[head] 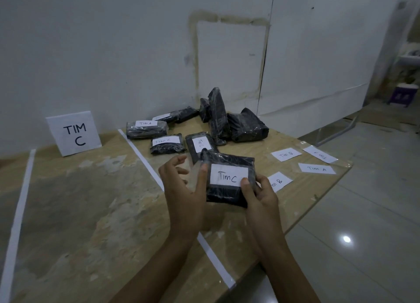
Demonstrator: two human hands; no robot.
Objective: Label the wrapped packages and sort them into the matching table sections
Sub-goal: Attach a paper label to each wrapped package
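One black package [227,194] marked Tim C sits above the bench [91,200]. My right fingers [247,186] grip it; left thumb [203,173] presses its edge, fingers loose.

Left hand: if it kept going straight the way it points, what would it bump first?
Probably the far package, lying just beyond the held package that the left hand touches. The hand is raised, so it might pass above.
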